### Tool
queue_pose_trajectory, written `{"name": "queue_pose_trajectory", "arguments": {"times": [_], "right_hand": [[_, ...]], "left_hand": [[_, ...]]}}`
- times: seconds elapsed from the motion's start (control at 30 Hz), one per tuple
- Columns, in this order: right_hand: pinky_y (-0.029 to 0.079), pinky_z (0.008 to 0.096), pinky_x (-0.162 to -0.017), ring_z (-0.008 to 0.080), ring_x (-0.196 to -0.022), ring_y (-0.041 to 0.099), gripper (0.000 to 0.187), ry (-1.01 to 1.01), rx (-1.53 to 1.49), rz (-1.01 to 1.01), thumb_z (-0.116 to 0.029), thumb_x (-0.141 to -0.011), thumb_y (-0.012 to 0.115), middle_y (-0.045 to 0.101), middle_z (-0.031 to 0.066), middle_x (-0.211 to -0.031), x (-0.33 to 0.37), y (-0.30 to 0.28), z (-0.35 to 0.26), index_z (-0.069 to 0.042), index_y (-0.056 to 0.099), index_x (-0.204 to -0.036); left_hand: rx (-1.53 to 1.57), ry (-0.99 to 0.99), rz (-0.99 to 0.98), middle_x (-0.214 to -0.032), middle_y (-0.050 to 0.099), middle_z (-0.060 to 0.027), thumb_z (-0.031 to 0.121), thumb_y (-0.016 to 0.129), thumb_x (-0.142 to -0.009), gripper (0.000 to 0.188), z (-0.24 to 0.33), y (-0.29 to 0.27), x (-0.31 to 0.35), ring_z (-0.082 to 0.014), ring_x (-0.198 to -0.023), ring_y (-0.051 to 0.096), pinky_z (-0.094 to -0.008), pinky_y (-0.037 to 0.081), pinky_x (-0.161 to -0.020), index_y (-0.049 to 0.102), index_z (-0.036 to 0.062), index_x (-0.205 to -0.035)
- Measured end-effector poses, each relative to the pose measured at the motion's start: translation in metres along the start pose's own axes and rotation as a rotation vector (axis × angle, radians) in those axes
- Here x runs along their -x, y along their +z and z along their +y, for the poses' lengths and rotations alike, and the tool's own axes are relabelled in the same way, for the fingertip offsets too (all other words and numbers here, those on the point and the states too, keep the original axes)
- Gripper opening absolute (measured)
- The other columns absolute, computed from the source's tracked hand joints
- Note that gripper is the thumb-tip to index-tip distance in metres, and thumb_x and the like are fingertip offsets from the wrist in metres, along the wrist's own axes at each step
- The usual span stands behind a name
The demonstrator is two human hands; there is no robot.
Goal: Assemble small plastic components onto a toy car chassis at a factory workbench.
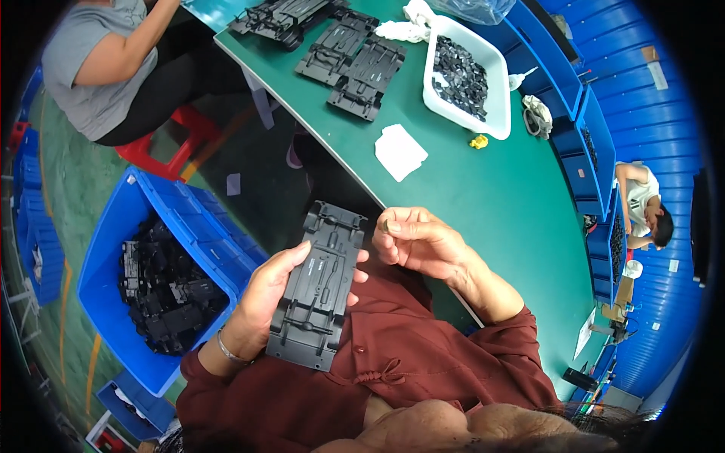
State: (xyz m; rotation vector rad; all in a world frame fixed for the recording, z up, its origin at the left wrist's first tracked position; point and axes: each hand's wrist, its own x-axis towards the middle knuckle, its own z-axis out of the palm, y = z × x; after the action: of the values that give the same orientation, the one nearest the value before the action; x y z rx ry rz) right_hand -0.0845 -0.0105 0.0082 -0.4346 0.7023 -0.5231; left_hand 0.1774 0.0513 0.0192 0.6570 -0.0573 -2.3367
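Note:
A long black plastic toy-car chassis [316,291] lies tilted in my left hand [276,283], which grips it from beneath. My thumb rests on its left edge and the fingertips curl round the right one. Its ribbed face, with moulded axle and exhaust shapes, is turned up. Just right of its upper end is my right hand [423,240], apart from the part, thumb and forefinger pinched together. A small dark spot shows at those fingertips; what it is cannot be made out.
Left of me a blue bin [113,279] holds several black plastic parts. On the green table [483,219] are more chassis [368,78], a white tray [495,90] of small black pieces, white paper [400,153] and a yellow scrap [479,141]. Blue bins [593,166] line the far edge. Two people sit nearby.

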Motion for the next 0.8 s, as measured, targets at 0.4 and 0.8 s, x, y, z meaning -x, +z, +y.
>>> {"name": "queue_pose_trajectory", "arguments": {"times": [0.4,0.8], "right_hand": [[0.042,0.0267,-0.071,0.0109,-0.073,0.046,0.011,-0.107,-0.594,-0.382,-0.016,-0.100,0.064,0.050,-0.0002,-0.082,-0.005,-0.008,-0.002,-0.007,0.057,-0.098],[0.045,0.0232,-0.065,0.0057,-0.070,0.056,0.012,-0.544,0.950,0.657,-0.013,-0.094,0.070,0.064,-0.0006,-0.077,0.007,-0.022,-0.079,-0.001,0.068,-0.091]], "left_hand": [[0.032,-0.014,0.019,-0.136,0.061,-0.0219,0.037,0.034,-0.109,0.056,0.008,-0.005,-0.010,-0.0311,-0.096,0.072,-0.0407,0.062,-0.083,0.047,-0.0054,-0.144],[0.048,0.093,0.093,-0.137,0.061,-0.0197,0.034,0.035,-0.108,0.054,0.021,-0.018,-0.023,-0.0282,-0.095,0.071,-0.0383,0.062,-0.084,0.046,-0.0023,-0.145]]}}
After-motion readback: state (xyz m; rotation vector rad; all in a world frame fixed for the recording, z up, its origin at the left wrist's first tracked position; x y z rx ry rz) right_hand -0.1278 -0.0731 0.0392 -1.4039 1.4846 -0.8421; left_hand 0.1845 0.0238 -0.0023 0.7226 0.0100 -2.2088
